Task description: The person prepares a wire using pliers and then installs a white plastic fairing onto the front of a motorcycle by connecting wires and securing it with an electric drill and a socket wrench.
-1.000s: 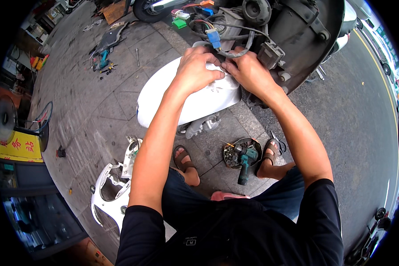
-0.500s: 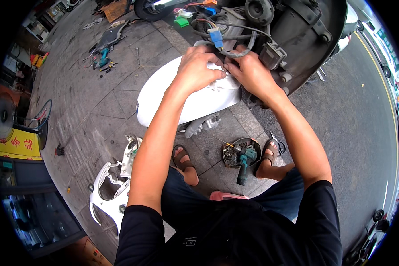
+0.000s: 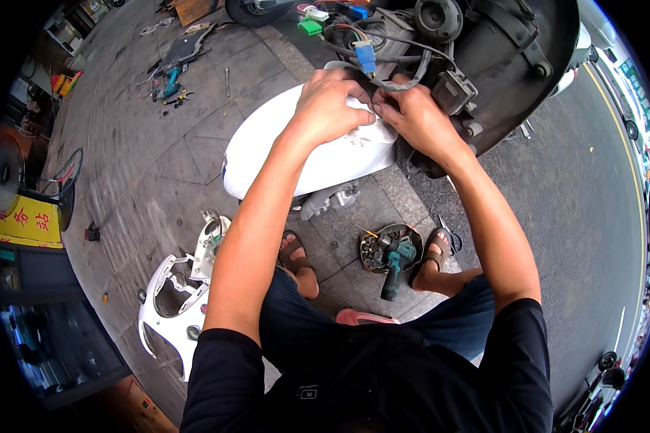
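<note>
A white scooter fender sits in front of me, its right end scuffed and smudged. My left hand lies over that end, thumb on the white surface and fingers curled over its far edge. Close beside it, my right hand has thumb and fingers pinched together at the edge; whatever they hold is hidden. Just beyond the hands hangs a blue connector on a loop of grey cable. A dark scooter body panel rises to the right.
Between my feet stands a round tray of small hardware, with a teal cordless drill across it. Scissors lie by my right foot. White body panels rest at the left. Another teal power tool lies farther off.
My view has shifted slightly, so the scooter parts sit a little farther right and lower. Both hands stay at the fender's end, with only slight finger movement.
</note>
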